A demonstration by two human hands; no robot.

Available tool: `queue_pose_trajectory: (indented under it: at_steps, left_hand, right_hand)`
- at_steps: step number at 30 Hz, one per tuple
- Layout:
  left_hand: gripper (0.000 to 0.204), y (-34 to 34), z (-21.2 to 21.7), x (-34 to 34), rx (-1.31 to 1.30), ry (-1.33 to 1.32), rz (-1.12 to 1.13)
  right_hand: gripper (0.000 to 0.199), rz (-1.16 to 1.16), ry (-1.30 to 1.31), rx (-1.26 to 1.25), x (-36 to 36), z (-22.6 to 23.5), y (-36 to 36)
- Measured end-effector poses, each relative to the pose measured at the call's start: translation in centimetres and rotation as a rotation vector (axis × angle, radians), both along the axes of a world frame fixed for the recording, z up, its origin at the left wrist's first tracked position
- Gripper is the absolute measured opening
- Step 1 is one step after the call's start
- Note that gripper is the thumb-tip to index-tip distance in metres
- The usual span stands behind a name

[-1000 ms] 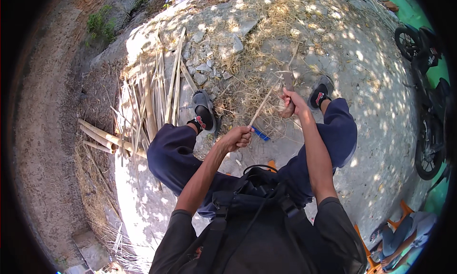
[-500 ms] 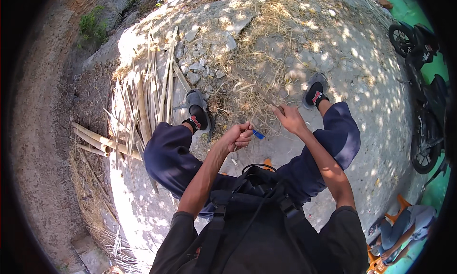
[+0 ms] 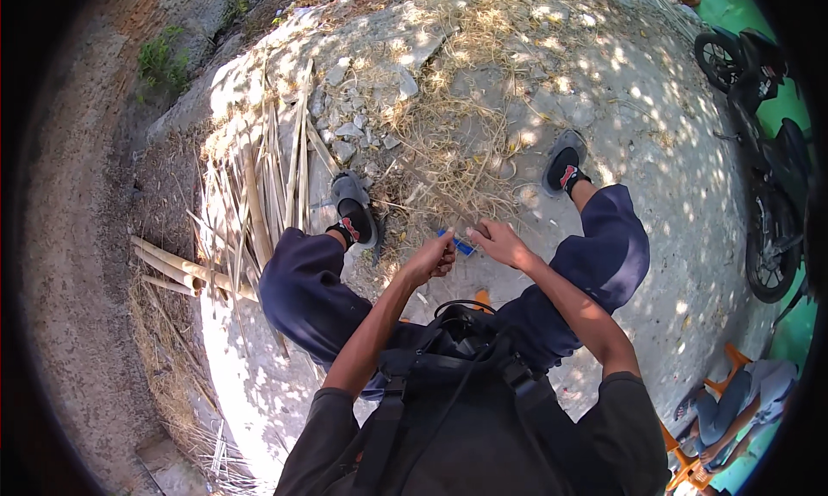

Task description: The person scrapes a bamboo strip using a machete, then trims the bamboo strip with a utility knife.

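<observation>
I sit with knees apart over a concrete floor. My left hand (image 3: 429, 259) is closed on a small knife with a blue handle (image 3: 460, 244). Just to its right, my right hand (image 3: 502, 241) pinches a thin bamboo strip (image 3: 440, 200) that runs away from me up and to the left, low over the ground. The two hands nearly touch at the knife. The blade is hidden between them. Dry bamboo shavings (image 3: 461, 138) lie on the floor right in front of the hands.
Split bamboo slats (image 3: 259, 194) and round bamboo poles (image 3: 177, 267) are piled at my left. Broken stones (image 3: 362, 125) lie beyond my left sandal (image 3: 352, 204). A motorcycle (image 3: 768, 160) stands at the right. Another person sits on an orange stool (image 3: 724, 410) at the lower right.
My right hand has come down and in toward the left hand. The strip, earlier raised up to the right, now lies low, pointing up-left. The left hand with the knife stayed put.
</observation>
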State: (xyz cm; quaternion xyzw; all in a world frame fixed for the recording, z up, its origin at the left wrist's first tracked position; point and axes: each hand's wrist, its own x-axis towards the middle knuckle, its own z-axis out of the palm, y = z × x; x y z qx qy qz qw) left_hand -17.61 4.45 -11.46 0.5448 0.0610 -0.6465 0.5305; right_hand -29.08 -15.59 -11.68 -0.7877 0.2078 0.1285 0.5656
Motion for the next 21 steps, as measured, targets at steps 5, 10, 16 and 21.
queue_pose_trajectory:
  at_steps: [5, 10, 16, 21]
  left_hand:
    - [0.051, 0.5, -1.9, -0.8, 0.023, -0.415, -0.178]
    - [0.06, 0.0, -3.7, -0.6, 0.093, -0.859, -0.294]
    - [0.063, -0.4, -2.6, -0.8, 0.153, -1.076, -0.382]
    - [0.063, -0.6, -2.9, -1.3, 0.202, -1.106, -0.411]
  right_hand:
    - [0.041, 0.177, -0.183, -0.418, -0.2, -0.1, -0.5]
    - [0.031, 0.126, -0.307, -0.407, -0.6, -1.2, 0.0]
    - [0.029, 0.113, -0.226, -0.445, -0.7, -0.8, 0.8]
    - [0.029, 0.124, -0.235, -0.449, -0.7, -1.4, 1.2]
